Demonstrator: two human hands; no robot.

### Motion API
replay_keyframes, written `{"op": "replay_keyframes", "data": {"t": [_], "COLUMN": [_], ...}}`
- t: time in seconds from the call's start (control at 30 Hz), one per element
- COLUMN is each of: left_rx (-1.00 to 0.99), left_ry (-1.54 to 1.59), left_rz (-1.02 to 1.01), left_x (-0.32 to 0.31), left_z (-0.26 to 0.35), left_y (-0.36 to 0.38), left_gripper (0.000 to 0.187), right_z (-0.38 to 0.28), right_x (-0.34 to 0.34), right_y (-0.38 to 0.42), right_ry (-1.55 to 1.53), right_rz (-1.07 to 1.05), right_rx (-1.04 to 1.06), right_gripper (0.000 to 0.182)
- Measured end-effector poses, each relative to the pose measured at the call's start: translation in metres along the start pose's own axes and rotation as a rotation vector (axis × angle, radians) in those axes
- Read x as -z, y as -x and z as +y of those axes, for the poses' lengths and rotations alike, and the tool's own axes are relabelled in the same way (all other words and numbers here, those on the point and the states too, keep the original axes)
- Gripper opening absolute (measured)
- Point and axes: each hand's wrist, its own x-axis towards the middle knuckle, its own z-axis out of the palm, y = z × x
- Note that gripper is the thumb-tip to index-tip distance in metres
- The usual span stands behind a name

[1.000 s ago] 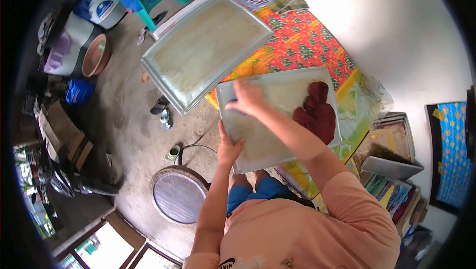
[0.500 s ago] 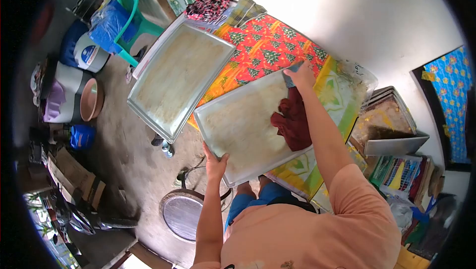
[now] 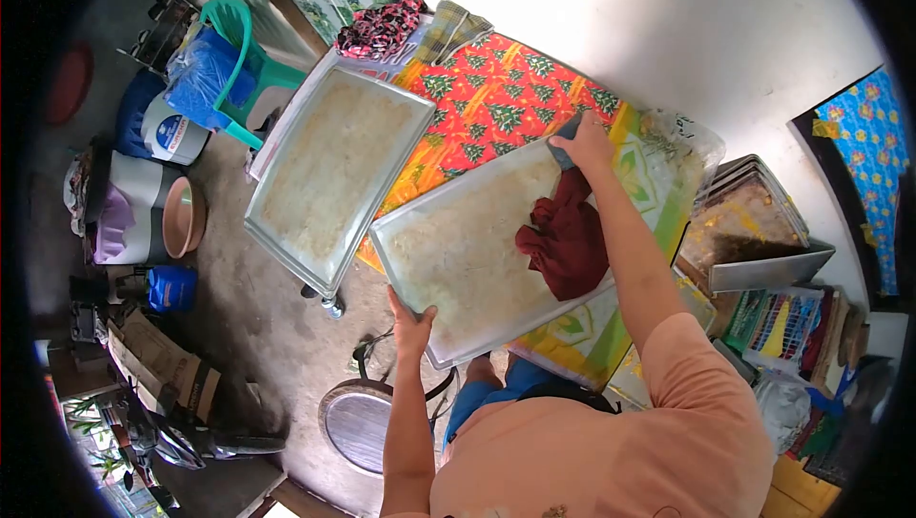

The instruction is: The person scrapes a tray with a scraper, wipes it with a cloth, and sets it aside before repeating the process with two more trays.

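A metal baking tray (image 3: 477,260) with brownish stains lies at a slant over the table's near edge. My left hand (image 3: 412,327) grips its near left corner, thumb on the rim. At the far right corner, my right hand (image 3: 587,146) is closed on a grey pad (image 3: 567,136) pressed against the tray's rim. A crumpled dark red cloth (image 3: 568,246) lies on the tray's right side, below my right wrist. A second metal tray (image 3: 339,155) with similar stains rests to the left, its near corner jutting past the table.
The table has a red cover with a tree print (image 3: 506,103). Folded cloths (image 3: 453,30) sit at its back. Several stacked trays (image 3: 754,222) stand on the right. A round stool (image 3: 358,427) is close by my legs. A green chair (image 3: 229,51) stands back left.
The view has shifted slightly, so the surroundings sit a little differently. My right hand stays at the far corner with the grey pad, and my left hand keeps its grip on the tray.
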Motion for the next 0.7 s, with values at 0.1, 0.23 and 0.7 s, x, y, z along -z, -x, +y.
{"op": "replay_keyframes", "data": {"t": [0.1, 0.23, 0.7], "left_rx": [-0.001, 0.053, 0.001], "left_ry": [-0.007, -0.040, 0.058], "left_rz": [0.001, -0.013, -0.017], "left_x": [-0.001, 0.005, 0.004], "left_z": [-0.005, 0.011, 0.010], "left_y": [-0.002, 0.003, 0.002], "left_gripper": [0.108, 0.106, 0.103], "right_z": [0.005, 0.024, 0.021], "right_x": [-0.003, 0.012, 0.008], "right_y": [-0.004, -0.017, -0.017], "right_ry": [0.031, 0.037, 0.050], "right_rz": [0.008, -0.044, -0.063], "right_rx": [0.176, 0.075, 0.158], "right_gripper": [0.087, 0.082, 0.081]}}
